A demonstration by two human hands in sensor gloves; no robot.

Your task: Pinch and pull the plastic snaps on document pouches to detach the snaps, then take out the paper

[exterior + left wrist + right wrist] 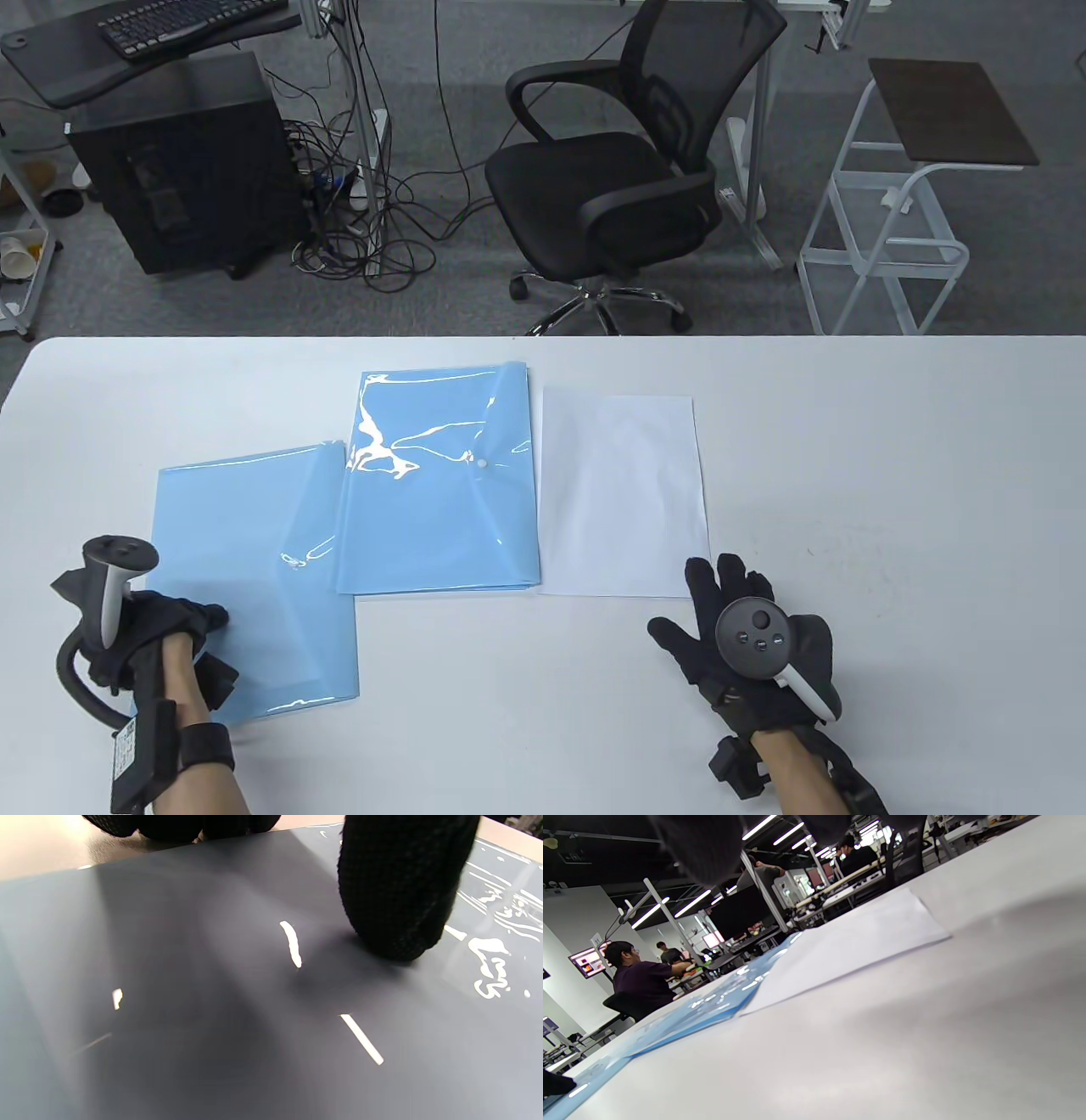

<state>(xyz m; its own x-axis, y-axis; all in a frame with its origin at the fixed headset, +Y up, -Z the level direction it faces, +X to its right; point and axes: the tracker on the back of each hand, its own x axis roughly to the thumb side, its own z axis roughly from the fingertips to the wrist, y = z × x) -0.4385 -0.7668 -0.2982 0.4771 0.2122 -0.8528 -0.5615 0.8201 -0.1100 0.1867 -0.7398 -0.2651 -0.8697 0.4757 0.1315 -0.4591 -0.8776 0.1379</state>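
The left hand (157,628) is pressing its gloved fingers (403,895) on the near pouch (254,577), gripping nothing, so that slick plastic may be sliding on the table (891,475). The stacked pouch (437,480) with its snap (481,464) is lying beside the paper (624,492); the right hand (747,632) is resting flat and spread below it, risking nudging the sheet.

left hand (161,628) fingertips: hidden under glove bulk | grip unclear (table view)

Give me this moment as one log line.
left hand: pressing near pouch | right hand: flat on table | paper: out
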